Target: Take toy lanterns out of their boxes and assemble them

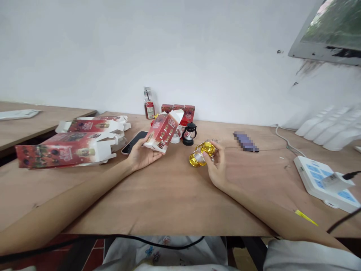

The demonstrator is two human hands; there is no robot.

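Note:
My left hand (141, 154) grips a small red printed box (163, 130) with an open white flap, held tilted above the wooden table (169, 195). My right hand (216, 165) is closed on a small gold lantern (201, 154) lying on its side just above the table. A black lantern (188, 134) stands upright between the two, slightly farther back. A phone (134, 142) lies under the left hand's fingertips.
Long red cartons (66, 150) with open white ends lie at the left. More red boxes (180, 110) and a small bottle (148, 105) stand by the wall. A white power strip (324, 180) with a plug sits at the right, a cable (287, 142) nearby.

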